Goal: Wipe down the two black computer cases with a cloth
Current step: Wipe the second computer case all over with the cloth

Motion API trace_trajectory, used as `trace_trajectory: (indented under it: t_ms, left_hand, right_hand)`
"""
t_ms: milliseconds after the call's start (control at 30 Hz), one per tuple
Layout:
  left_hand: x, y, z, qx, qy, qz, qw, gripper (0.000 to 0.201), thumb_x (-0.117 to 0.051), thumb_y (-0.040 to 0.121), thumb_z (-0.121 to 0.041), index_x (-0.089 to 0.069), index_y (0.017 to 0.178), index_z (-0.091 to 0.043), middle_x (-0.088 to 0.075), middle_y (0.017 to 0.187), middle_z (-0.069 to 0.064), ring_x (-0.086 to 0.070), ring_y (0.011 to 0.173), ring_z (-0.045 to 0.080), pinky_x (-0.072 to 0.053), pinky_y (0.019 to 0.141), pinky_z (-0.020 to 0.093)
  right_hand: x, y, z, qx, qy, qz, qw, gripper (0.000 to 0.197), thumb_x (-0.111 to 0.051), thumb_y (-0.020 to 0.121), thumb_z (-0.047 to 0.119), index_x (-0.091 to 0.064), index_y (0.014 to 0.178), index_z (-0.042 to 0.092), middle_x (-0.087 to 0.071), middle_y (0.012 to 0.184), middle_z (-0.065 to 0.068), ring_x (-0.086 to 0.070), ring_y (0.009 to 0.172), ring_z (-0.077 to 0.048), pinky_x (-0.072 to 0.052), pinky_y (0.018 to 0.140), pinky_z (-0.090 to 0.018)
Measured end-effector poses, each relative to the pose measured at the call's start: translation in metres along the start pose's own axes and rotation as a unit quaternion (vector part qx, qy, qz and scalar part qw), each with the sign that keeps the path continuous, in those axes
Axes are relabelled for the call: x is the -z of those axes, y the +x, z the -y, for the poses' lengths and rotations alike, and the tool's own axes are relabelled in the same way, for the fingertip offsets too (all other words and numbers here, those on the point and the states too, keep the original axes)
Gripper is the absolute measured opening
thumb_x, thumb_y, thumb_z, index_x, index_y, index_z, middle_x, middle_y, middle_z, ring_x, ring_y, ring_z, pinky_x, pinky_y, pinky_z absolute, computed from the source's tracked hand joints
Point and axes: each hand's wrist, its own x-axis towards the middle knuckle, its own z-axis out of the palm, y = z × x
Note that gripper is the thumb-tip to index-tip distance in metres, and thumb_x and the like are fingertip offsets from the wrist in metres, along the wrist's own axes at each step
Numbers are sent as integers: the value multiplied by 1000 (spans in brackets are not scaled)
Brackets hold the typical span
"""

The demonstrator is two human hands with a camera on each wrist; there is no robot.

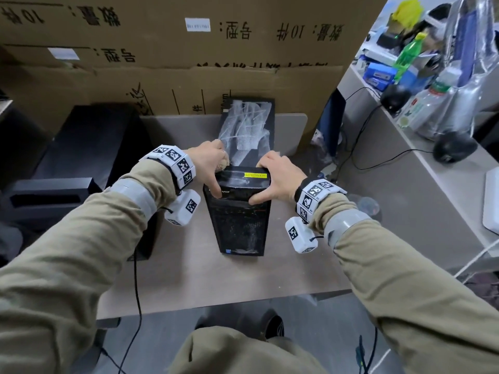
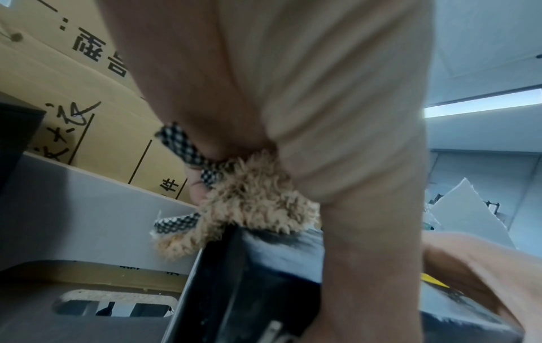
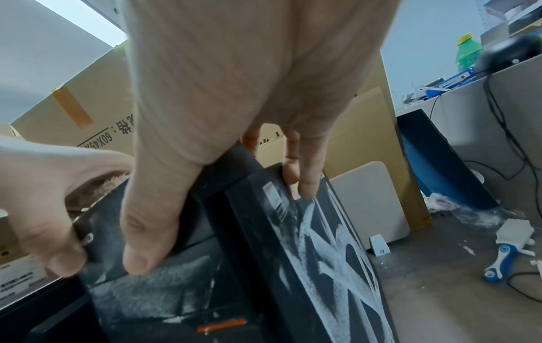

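Head view. Item: black computer case (image 1: 237,211), standing on end on the tabletop (image 1: 189,271), gripped at its upper end by both hands. A second black case (image 1: 89,147) lies at the left edge of the tabletop, untouched.

Left hand (image 1: 213,168): fingers curled over the top left corner, thumb down the front face, with the tan fluffy cloth (image 2: 252,199) bunched in the palm against the case edge. The checked trim of the cloth hangs loose.

Right hand (image 1: 275,176): clamped on the top right corner, thumb on the front, fingers (image 3: 302,176) over the far edge; it carries no cloth.

Condition: heavy white dust streaks on the long side panel (image 1: 245,130) behind the hands; lighter smears on the top strip beside the yellow label (image 1: 255,175) and low on the front face.

Handling note, as judgement: the step appears to be turning or steadying the case for wiping. Keep the right hand firm as the anchor and move the case slowly, since it is tall and narrow on its base. Spread the cloth flat rather than wadded, then draw long overlapping strokes along the streaked panel, working toward one edge so the dust is not smeared back.
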Motion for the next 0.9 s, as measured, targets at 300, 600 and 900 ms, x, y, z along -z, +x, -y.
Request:
trace_trajectory:
  t_ms: [300, 600, 900]
  left_hand:
    - [-11, -7, -4, -7, 24, -2, 1000, 89, -90, 51, -48, -55, 126, -16, -30, 116, -8, -34, 111, 18, -49, 92, 45]
    - [-33, -28, -9, -5, 4, -43, 999, 94, -86, 50, -61, -54, 125, -15, -37, 118, -2, -36, 107, 18, -49, 94, 42]
    - [-34, -31, -12, 12, -12, -50, 999, 97, -86, 49, -62, -53, 127, -15, -38, 119, -1, -38, 112, 20, -48, 95, 41]
  right_hand:
    - [-21, -15, 3, -12, -19, -12, 1000, 82, -80, 60, 71, -50, 122, 26, -43, 124, 7, -43, 108, -21, -48, 82, -42]
    - [-20, -17, 0, 26, -58, 4, 998, 88, -82, 58, 71, -50, 125, 23, -43, 122, 7, -43, 105, -20, -47, 84, -40]
    - [-12, -12, -1, 43, -68, 16, 997, 88, -84, 57, 68, -51, 126, 24, -44, 124, 6, -44, 109, -20, -49, 89, -43]
